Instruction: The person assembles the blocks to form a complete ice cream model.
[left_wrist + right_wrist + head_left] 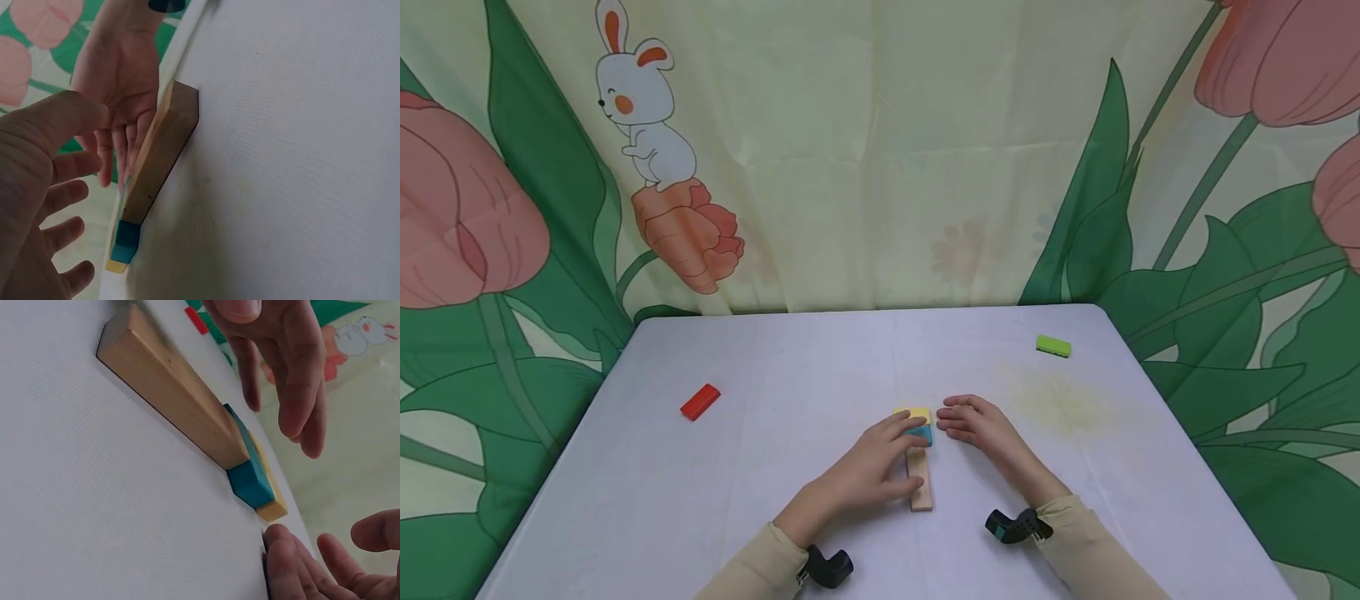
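Observation:
A plain wooden block (922,496) lies lengthwise on the table, its far end against a blue block (250,484). Behind the blue one sits a yellow block (273,510), touching it, so the three form a T shape. My left hand (880,462) hovers over the left side of these blocks with its fingers spread and holding nothing; in the head view it partly hides the blue and yellow blocks. Just right of the yellow block, my right hand (981,425) has its fingers extended. Its fingertips (278,534) are close to that block; contact cannot be told.
A red block (700,402) lies at the left of the white-covered table (775,358). Far back on the right is a green block (1054,346). Behind the table hangs a printed curtain (880,167). Black wrist cameras (830,568) stick out from both cuffs.

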Tool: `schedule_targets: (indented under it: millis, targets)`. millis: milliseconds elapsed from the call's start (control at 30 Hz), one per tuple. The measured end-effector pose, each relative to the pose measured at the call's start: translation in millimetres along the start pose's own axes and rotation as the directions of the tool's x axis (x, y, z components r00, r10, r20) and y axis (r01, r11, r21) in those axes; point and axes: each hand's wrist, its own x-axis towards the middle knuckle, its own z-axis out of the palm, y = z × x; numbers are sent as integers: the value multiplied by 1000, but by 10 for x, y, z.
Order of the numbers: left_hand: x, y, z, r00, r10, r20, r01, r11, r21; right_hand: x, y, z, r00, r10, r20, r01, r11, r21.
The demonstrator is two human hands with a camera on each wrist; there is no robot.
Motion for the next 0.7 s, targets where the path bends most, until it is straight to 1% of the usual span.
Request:
schedule_targets:
  millis: [100, 200, 300, 500, 600, 700]
  targets:
    - [14, -17, -10, 999, 46, 17, -47, 997, 60, 17, 36, -9, 1000, 6, -24, -6, 1000, 4]
    - [33, -49, -5, 998, 59, 16, -60, 993, 103, 30, 65, -28, 998, 8, -57, -8, 1000, -9]
    - [45, -80, -2, 998, 56, 12, -57, 990, 129, 39, 83, -57, 996, -2, -84, 0, 1000, -24]
    - [44, -105, 4, 999, 38, 27, -41, 992, 121, 37, 109, -133, 992, -43, -116, 38, 998, -48]
    - [44, -98, 1, 999, 20, 40, -24, 993, 113, 22, 111, -177, 988, -78, -130, 66, 994, -90]
    - [44, -78, -14, 999, 0, 54, -6, 994, 110, 17, 116, -236, 982, -105, -158, 81, 985, -155]
